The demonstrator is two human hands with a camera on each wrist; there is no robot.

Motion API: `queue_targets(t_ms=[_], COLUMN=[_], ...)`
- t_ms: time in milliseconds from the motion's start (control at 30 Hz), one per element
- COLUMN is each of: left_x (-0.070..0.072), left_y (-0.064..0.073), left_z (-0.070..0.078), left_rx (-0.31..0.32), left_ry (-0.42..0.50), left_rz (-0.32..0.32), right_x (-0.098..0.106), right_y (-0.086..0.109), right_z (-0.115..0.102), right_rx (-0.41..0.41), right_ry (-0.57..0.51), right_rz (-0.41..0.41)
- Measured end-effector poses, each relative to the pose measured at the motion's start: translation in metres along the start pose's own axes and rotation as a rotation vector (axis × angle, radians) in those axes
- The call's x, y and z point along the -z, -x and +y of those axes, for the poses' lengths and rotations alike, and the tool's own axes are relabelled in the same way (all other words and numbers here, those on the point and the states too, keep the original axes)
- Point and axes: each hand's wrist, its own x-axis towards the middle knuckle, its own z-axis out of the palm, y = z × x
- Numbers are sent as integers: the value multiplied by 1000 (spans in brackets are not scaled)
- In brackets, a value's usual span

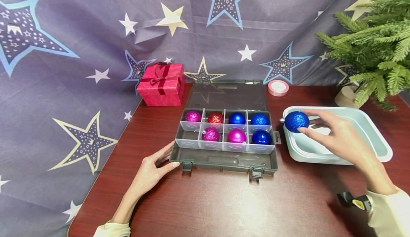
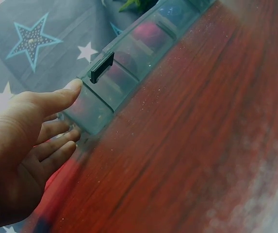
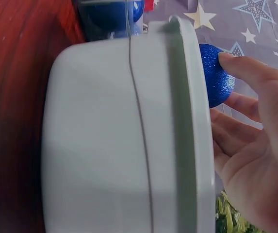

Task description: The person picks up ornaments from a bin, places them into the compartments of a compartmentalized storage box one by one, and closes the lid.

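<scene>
My right hand [image 1: 341,133] pinches a glittery blue Christmas ball [image 1: 297,121] between thumb and fingers, over the left rim of a pale green plastic basin [image 1: 368,114]. The right wrist view shows the same ball [image 3: 217,75] partly behind the basin's rim. My left hand [image 1: 148,174] rests at the left end of a grey see-through divided box [image 1: 224,164], its thumb at the front corner. The box's lid [image 1: 227,94] stands open behind. Its compartments hold several balls: pink ones [image 1: 236,136], a red one [image 1: 215,117] and blue ones [image 1: 261,137]. The front-left compartment [image 1: 187,134] shows no ball.
A red gift box [image 1: 161,89] with a bow stands at the back left. Behind the basin are a pink ribbon roll [image 1: 278,88] and a small artificial fir tree [image 1: 378,48]. A star-patterned cloth [image 1: 96,52] hangs behind the table [image 1: 205,208].
</scene>
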Motion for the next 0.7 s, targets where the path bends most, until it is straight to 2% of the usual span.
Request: queue_targets(t_ms=[533, 700], left_x=[-1, -1], left_y=[-1, 0], left_z=[1, 1], left_rx=[3, 2], left_ry=[4, 3], left_rz=[1, 0], right_x=[-34, -48], right_y=[-24, -33], right_z=[-17, -28], right_rx=[142, 167], right_ry=[-86, -162], right_rz=[-40, -56])
